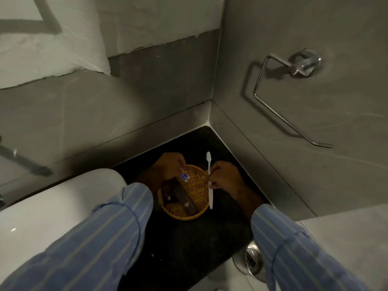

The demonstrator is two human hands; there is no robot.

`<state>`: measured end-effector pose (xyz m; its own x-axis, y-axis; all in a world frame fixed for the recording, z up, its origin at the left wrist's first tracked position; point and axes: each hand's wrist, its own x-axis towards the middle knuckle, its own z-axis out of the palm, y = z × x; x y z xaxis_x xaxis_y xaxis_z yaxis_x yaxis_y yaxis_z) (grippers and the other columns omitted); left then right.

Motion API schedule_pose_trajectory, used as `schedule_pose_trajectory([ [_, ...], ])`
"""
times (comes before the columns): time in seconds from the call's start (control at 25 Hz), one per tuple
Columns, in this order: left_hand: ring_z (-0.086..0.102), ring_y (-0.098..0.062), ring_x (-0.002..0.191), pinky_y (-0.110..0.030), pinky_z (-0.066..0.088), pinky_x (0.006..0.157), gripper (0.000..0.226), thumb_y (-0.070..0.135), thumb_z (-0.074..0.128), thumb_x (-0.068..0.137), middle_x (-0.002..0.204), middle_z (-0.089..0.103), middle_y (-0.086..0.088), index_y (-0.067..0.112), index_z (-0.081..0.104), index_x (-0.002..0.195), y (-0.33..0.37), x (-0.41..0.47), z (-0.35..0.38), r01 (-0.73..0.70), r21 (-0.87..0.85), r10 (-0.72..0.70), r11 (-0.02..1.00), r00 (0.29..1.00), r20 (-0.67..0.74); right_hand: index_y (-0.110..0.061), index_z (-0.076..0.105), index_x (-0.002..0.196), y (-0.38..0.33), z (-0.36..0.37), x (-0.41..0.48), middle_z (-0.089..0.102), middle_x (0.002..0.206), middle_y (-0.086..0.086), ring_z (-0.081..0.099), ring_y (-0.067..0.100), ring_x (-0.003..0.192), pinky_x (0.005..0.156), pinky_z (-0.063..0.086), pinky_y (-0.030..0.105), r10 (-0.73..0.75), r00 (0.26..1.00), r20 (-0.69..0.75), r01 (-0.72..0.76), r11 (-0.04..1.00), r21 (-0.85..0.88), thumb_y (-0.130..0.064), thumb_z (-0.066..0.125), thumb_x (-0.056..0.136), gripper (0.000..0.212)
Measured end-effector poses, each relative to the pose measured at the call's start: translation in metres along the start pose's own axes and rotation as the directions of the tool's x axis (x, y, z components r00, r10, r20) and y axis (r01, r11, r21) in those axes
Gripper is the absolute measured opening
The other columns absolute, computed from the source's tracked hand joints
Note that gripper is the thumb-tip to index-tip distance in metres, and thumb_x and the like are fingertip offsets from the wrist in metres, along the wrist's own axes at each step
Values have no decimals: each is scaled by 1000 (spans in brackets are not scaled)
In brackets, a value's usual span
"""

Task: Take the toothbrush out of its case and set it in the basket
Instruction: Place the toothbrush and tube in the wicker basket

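Progress: While the right hand (pixel 223 175) holds the white toothbrush (pixel 210 181) clear of any case, the first half of the task looks done; setting it down remains.
Toothbrush: upright, head up, over the right rim of the basket (pixel 184 217), not yet resting in it.
Right fingers: pinched on the handle near its middle, with what may be a small tan piece held alongside.
Left hand (pixel 171 164): fingers pressed on a small white sachet or tube with a blue label (pixel 184 176), held over the basket's far side.
Basket: round, woven, standing on the dark table (pixel 178 248) in the wall corner.
Contents: two dark flat packets (pixel 180 199) lying across the left half; whether either is the toothbrush case cannot be told in this dim light.
Left to do: lower the toothbrush onto the free right half and release it.
Surroundings: white basin (pixel 52 206) at left, chrome towel ring (pixel 294 85) on the right wall.
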<state>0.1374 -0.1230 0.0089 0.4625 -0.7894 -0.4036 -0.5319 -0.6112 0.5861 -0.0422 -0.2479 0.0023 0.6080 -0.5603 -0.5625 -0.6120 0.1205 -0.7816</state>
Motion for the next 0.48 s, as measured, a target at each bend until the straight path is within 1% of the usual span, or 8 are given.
schedule_pose_trajectory([
  [0.08,68,-34,104,-43,57,90,31,0,76,77,113,71,-20,0,69,108,-2,17,3,-1,80,-4,997,999,52,-2,68,100,6,8,15,73,95,15,75,26,83,69,64,38,-9,999,-48,5,996,-88,-12,76,83,21],
  [0.16,68,-34,104,-42,57,89,35,1,79,75,114,70,-20,0,68,109,-5,32,7,11,115,-24,993,993,116,-4,71,94,10,15,27,72,90,18,71,19,74,73,62,40,-29,999,-46,20,982,-186,-15,70,87,13],
  [0.24,67,-34,105,-41,56,90,36,3,80,75,116,69,-19,2,68,110,-8,43,11,3,140,-26,990,986,164,-12,67,88,8,20,35,70,85,12,67,15,71,72,60,39,-32,999,-29,24,969,-245,-17,68,87,5],
  [0.28,66,-32,106,-41,56,92,37,5,81,75,117,69,-17,3,68,109,-10,47,12,-8,155,-20,988,984,179,-20,62,86,5,22,39,68,83,5,66,13,72,68,60,35,-33,999,-24,26,965,-261,-17,68,87,7],
  [0.32,66,-29,106,-40,56,92,38,8,83,73,116,68,-14,4,69,108,-12,51,14,-16,168,-15,986,983,184,-25,56,87,2,24,44,65,84,1,67,13,74,66,59,31,-36,999,-18,29,960,-279,-17,69,87,15],
  [0.36,65,-27,105,-40,56,92,40,11,86,71,115,68,-11,6,70,107,-14,52,15,-10,171,-22,985,983,181,-27,53,88,-1,26,48,65,87,0,68,13,76,66,58,29,-39,999,-14,33,953,-302,-15,70,87,21],
  [0.4,66,-26,104,-38,56,91,42,13,87,69,114,68,-9,7,70,106,-17,54,15,6,166,-35,986,985,171,-26,53,88,-2,28,52,67,92,2,69,14,79,69,60,30,-37,999,-11,31,943,-331,-14,71,87,22],
  [0.48,66,-25,102,-36,56,87,42,15,88,68,112,69,-9,8,69,105,-22,56,15,31,150,-52,988,989,141,-20,62,87,-5,34,62,72,98,8,73,17,84,79,62,35,-24,999,-26,14,940,-341,-13,75,84,15],
])
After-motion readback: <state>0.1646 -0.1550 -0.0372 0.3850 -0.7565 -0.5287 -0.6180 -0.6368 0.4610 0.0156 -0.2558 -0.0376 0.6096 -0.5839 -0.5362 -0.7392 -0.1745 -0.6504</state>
